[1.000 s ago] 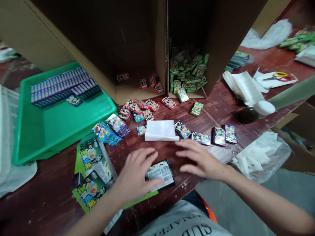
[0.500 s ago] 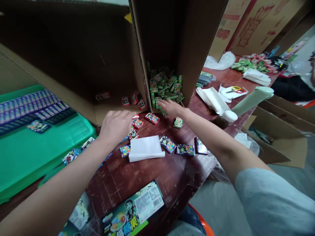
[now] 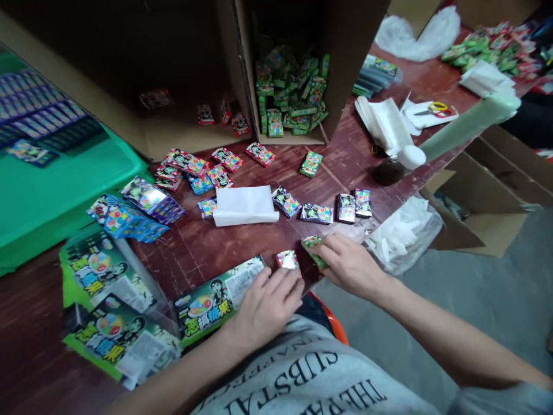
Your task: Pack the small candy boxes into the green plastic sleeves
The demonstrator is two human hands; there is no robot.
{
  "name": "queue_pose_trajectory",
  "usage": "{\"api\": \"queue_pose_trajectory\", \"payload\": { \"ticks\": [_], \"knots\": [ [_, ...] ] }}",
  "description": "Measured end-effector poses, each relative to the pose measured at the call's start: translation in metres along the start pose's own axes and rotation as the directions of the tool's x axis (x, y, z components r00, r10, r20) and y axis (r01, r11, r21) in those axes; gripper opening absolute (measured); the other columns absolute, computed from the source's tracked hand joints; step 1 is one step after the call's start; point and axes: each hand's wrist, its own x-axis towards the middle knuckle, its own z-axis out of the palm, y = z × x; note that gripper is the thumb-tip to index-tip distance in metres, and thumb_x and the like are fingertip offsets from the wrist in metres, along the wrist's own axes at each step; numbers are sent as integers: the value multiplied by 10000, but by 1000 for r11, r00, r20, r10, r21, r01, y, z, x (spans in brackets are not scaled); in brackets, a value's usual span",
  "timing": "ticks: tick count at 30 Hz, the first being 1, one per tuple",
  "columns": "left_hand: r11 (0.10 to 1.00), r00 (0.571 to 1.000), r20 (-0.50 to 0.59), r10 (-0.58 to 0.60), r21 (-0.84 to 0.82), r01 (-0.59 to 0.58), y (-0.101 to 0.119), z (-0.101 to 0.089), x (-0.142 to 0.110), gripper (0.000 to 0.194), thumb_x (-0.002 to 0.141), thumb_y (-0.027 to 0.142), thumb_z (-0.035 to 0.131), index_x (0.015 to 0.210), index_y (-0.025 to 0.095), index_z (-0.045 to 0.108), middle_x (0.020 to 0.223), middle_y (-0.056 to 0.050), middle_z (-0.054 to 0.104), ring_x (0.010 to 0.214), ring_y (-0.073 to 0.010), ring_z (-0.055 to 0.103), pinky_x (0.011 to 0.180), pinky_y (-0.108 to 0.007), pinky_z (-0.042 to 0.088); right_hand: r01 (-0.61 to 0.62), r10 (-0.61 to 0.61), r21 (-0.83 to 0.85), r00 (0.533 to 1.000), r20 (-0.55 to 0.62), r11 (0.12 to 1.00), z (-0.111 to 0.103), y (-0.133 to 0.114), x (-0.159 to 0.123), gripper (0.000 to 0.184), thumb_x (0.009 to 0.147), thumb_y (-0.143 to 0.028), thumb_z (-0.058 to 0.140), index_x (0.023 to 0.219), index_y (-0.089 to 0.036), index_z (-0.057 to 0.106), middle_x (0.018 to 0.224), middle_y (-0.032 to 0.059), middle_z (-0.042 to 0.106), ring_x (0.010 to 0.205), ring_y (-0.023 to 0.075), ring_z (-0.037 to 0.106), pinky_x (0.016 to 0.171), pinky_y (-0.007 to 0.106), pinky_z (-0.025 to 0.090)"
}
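Note:
Near the table's front edge, my left hand (image 3: pixel 271 297) has its fingers curled against a small red and white candy box (image 3: pixel 287 259). My right hand (image 3: pixel 348 266) pinches a green candy box (image 3: pixel 313 251) just to the right of it. Beyond them lies a stack of white paper sheets (image 3: pixel 246 204). Purple candy boxes (image 3: pixel 317 212) and black-and-white ones (image 3: pixel 346 208) sit to its right. Several red candy boxes (image 3: pixel 227 159) and a single green box (image 3: pixel 311 164) are spread behind the paper.
Two tall cardboard cartons open toward me; the right carton (image 3: pixel 322 135) contains a heap of green boxes, the left (image 3: pixel 185 141) a few red ones. Flat printed packages (image 3: pixel 207 305) lie front left, beside a green bin (image 3: pixel 116 155). A brown jar (image 3: pixel 389 171) and scissors (image 3: pixel 432 109) are right.
Both hands have come back from the cartons to the table's front edge, the left with a red box and the right with a green one. The view has tilted down.

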Motion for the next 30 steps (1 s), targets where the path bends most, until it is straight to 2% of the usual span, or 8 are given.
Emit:
{"api": "queue_pose_trajectory", "payload": {
  "ticks": [3, 5, 8, 14, 16, 21, 26, 30],
  "knots": [
    [972, 964, 146, -224, -39, 231, -4, -2, 18, 765, 801, 545, 791, 1393, 118, 561, 1515, -209, 528, 1285, -403, 533, 1030, -544, 449, 22, -37, 127, 993, 115, 992, 6, 5, -20, 590, 897, -408, 737, 1386, -125, 564, 1261, 182, 611, 1098, 330, 567, 918, 493, 547],
    [946, 925, 231, -303, -43, 321, -8, -4, 31, 920, 776, 489, 809, 1506, 82, 426, 1521, -240, 500, 1281, -428, 520, 1031, -575, 459, 56, -77, 182, 991, 109, 982, 7, 18, -20, 848, 852, -515, 768, 1523, -128, 421, 1489, 213, 484, 1297, 379, 481, 1047, 560, 485],
    [909, 898, 260, -354, -129, 396, -12, -6, 44, 902, 794, 337, 757, 1552, 83, 338, 1416, -211, 575, 1251, -399, 538, 1069, -568, 457, 123, -149, 210, 983, 111, 970, 6, 35, -12, 925, 874, -451, 753, 1606, -150, 274, 1584, 204, 412, 1414, 386, 392, 1130, 598, 408],
    [747, 877, 131, -463, -475, 465, -5, 3, 38, 858, 823, 227, 692, 1571, 194, 272, 1519, -150, 402, 1431, -259, 444, 1188, -402, 417, 124, -113, 286, 992, -56, 950, 21, 49, -3, 898, 818, -621, 773, 1518, -164, 445, 1373, 190, 598, 1233, 341, 557, 1061, 550, 481],
    [787, 886, 137, -443, -413, 458, -3, 7, 31, 761, 859, 242, 670, 1535, 163, 330, 1526, -168, 410, 1478, -275, 394, 1211, -425, 387, 127, -96, 308, 989, -114, 943, 29, 52, -4, 906, 797, -667, 762, 1508, -193, 462, 1351, 183, 614, 1215, 347, 571, 1037, 566, 493],
    [884, 880, 138, -454, -51, 464, -3, 1, 20, 700, 837, 437, 742, 1416, 120, 510, 1463, -213, 547, 1531, -422, 254, 1234, -647, 160, 175, -129, 373, 981, -143, 911, 44, 49, -1, 946, 777, -705, 750, 1534, -234, 434, 1355, 168, 609, 1211, 350, 553, 1035, 575, 488],
    [844, 829, 201, -522, -18, 536, -4, -2, 15, 701, 788, 460, 800, 1372, 161, 552, 1404, -175, 606, 1390, -398, 442, 1111, -574, 320, 254, -222, 419, 967, -124, 872, 55, 37, 16, 1038, 768, -732, 739, 1575, -194, 369, 1382, 168, 591, 1189, 333, 518, 1051, 534, 464],
    [819, 802, 235, -550, -38, 573, -5, 6, 17, 942, 754, 492, 836, 1527, 185, 395, 1451, -180, 564, 1348, -392, 464, 1072, -548, 337, 282, -274, 443, 958, -84, 851, 57, 33, 27, 1103, 778, -722, 744, 1621, -196, 265, 1437, 158, 570, 1141, 319, 492, 1025, 518, 461]
  ]
}}
